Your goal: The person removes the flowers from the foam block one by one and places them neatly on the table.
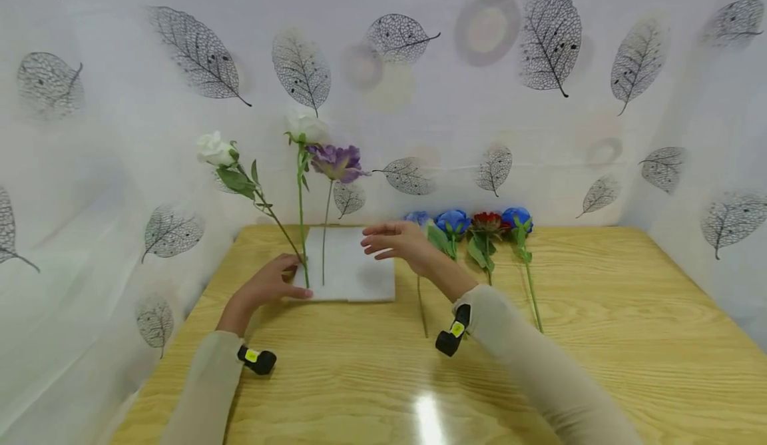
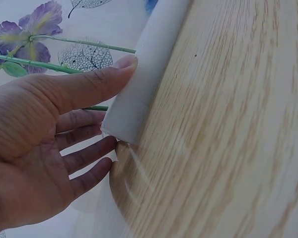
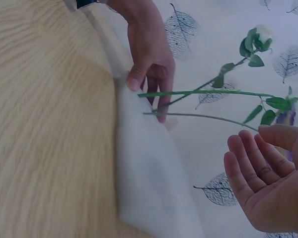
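Note:
A white foam board (image 1: 362, 275) lies on the table with three artificial flowers standing in it. One white rose (image 1: 216, 149) leans left, another white rose (image 1: 307, 128) stands nearly upright, and a purple flower (image 1: 338, 164) rises beside it. My left hand (image 1: 272, 284) grips the board's left front corner; its thumb (image 2: 102, 84) presses near the front edge and the other fingers lie along the side. Over the board's right part, my right hand (image 1: 404, 246) hovers with fingers extended and nothing held. In the right wrist view it appears close to the purple flower's thin stem (image 3: 198, 115); contact is unclear.
Right of the board, several flowers lie on the wooden table (image 1: 623, 298): a pale blue flower (image 1: 418, 218), a blue rose (image 1: 453, 221), a red flower (image 1: 488, 222) and another blue rose (image 1: 516, 217). A leaf-patterned curtain (image 1: 431, 112) hangs behind the table.

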A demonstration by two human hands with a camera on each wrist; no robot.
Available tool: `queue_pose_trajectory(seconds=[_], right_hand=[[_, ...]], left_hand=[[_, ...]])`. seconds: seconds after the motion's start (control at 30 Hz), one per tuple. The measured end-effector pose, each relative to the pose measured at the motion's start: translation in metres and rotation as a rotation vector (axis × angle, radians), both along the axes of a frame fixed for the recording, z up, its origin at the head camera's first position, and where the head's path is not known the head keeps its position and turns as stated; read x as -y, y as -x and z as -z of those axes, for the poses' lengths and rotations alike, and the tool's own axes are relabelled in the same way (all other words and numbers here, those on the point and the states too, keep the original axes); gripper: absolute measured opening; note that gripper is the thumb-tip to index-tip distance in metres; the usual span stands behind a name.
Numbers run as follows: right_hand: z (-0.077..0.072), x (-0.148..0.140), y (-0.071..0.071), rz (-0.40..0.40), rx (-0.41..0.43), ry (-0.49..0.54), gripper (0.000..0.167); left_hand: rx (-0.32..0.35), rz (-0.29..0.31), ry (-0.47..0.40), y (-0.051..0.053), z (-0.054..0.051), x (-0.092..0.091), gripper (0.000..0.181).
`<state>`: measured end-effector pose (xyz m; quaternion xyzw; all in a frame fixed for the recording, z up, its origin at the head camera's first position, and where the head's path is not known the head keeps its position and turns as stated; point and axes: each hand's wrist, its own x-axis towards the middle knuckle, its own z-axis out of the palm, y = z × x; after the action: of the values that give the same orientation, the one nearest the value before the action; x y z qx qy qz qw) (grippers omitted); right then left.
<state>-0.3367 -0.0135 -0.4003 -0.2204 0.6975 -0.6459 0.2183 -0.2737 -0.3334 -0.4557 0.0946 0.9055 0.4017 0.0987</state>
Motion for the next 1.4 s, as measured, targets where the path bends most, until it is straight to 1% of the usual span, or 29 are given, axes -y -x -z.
queue_pose_trajectory(seconds=[0.1, 0.23, 0.4, 0.63, 0.73, 0.93, 1.13, 1.4], right_hand=[[0.005, 0.015, -0.001, -0.005, 0.01, 0.007, 0.037], [0.011, 0.031, -0.003, -0.023, 0.034, 0.011, 0.039], [0.019, 0.046, -0.002, -0.055, 0.043, 0.004, 0.042], [0.021, 0.064, -0.003, -0.039, 0.06, 0.019, 0.046], [0.021, 0.069, -0.003, -0.038, 0.063, 0.02, 0.047], [0.023, 0.075, -0.003, -0.031, 0.066, 0.013, 0.046], [0.027, 0.079, 0.0, -0.036, 0.092, -0.01, 0.044], [0.028, 0.081, -0.002, -0.086, 0.081, -0.018, 0.046]], left_hand=[[-0.003, 0.001, -0.008, 0.001, 0.0, 0.0, 0.09], [-0.013, -0.002, 0.003, 0.003, 0.0, -0.001, 0.088], [-0.022, -0.007, 0.022, 0.005, 0.001, -0.002, 0.086], [0.004, -0.014, 0.011, 0.004, 0.0, -0.003, 0.088], [0.012, -0.017, 0.003, 0.003, 0.0, -0.003, 0.089], [0.013, -0.026, 0.015, 0.004, 0.0, -0.003, 0.09], [0.021, -0.027, 0.008, 0.003, -0.001, -0.003, 0.091], [0.006, -0.022, 0.007, 0.002, -0.002, -0.002, 0.088]])
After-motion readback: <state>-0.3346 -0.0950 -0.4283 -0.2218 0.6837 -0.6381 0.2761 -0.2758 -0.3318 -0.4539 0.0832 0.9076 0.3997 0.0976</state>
